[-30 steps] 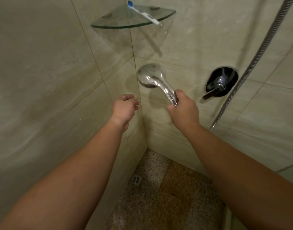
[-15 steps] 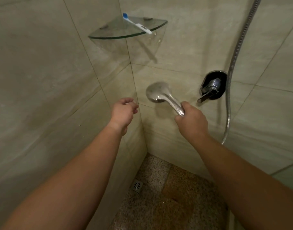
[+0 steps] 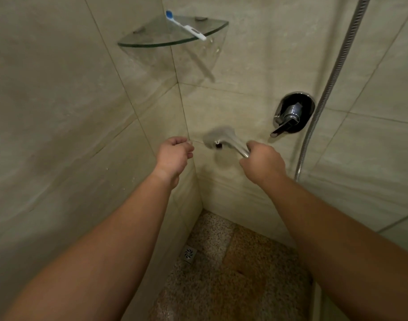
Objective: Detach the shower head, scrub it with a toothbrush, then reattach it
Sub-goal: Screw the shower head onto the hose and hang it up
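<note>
My right hand point(image 3: 263, 164) grips the handle of the chrome shower head point(image 3: 218, 136), which is blurred and points left toward the wall corner, off its holder. Its metal hose point(image 3: 332, 72) hangs down the right wall from above. My left hand point(image 3: 174, 157) hovers just left of the head with fingers loosely curled, holding nothing. A white toothbrush with a blue head point(image 3: 185, 25) lies on the glass corner shelf point(image 3: 152, 41), high above both hands.
A chrome mixer lever point(image 3: 291, 115) sticks out of the back wall, right of the shower head. Tiled walls meet in the corner ahead. A small square floor drain point(image 3: 189, 253) sits in the speckled floor below.
My right hand has lowered the shower head from near the shelf down to below the mixer's level. My left hand stayed close beside it, curled a little tighter.
</note>
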The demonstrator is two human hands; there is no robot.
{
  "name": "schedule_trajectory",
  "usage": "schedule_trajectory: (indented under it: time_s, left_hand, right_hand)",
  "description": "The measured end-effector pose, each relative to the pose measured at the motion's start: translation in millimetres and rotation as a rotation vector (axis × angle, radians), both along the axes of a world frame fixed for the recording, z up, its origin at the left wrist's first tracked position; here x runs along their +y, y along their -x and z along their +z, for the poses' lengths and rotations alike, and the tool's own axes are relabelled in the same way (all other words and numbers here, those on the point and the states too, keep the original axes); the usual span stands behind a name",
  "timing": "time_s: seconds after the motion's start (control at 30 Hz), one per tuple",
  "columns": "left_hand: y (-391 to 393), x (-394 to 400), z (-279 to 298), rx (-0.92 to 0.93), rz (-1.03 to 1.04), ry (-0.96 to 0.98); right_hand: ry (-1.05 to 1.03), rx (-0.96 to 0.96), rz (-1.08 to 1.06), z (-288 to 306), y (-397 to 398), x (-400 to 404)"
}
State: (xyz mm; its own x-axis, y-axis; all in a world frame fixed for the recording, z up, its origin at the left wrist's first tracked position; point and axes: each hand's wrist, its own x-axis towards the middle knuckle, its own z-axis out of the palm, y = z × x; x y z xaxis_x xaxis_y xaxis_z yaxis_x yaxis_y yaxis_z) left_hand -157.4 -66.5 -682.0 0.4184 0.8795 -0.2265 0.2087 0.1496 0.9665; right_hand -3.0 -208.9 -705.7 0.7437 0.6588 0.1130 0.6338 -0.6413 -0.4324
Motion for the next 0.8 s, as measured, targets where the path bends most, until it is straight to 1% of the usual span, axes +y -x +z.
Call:
schedule_trajectory:
  time_s: [0.03,0.07,0.1,0.13,0.2,0.27,0.37,0.47,0.57,0.63,0.7,0.73,0.8]
  left_hand:
    - [0,0,1,0.004,-0.001,-0.003]
    - [0,-1,3,0.003,-0.006,-0.006]
    - [-1,-1,6,-0.005,-0.009,-0.008]
    - [-2,-1,8,-0.018,-0.012,-0.006]
    - [-5,-2,16,-0.032,-0.031,0.003]
    - [-11,-4,27,-0.030,-0.081,-0.002]
    - [-26,-13,53,-0.031,-0.245,-0.043]
    - [-44,-28,80,-0.063,-0.440,-0.081]
    - [-56,-38,101,-0.168,-0.545,-0.087]
    - [-61,-41,111,-0.243,-0.541,-0.093]
    - [-64,-44,119,-0.282,-0.528,-0.126]
    - [-66,-45,123,-0.295,-0.515,-0.139]
    - [-68,-49,131,-0.314,-0.454,-0.155]
  right_hand:
    - [0.053,0.017,-0.002,-2,-5,-2]
    - [0.042,0.040,-0.013,-3,-5,-6]
    - [-0.025,0.086,-0.019,-5,-5,-10]
    - [-0.133,0.159,-0.020,-5,-4,-12]
    - [-0.377,0.371,-0.021,5,-3,-15]
    - [-0.546,0.536,0.009,24,-5,-13]
    - [-0.659,0.648,0.102,58,-8,-11]
    - [-0.755,0.720,0.213,83,-4,-11]
    - [-0.811,0.738,0.264,98,-5,-15]
    - [-0.840,0.742,0.289,107,-12,-20]
    - [-0.853,0.733,0.369,115,-18,-24]
    - [-0.835,0.672,0.397,118,-22,-25]
    - [-0.738,0.450,0.387,124,-29,-23]
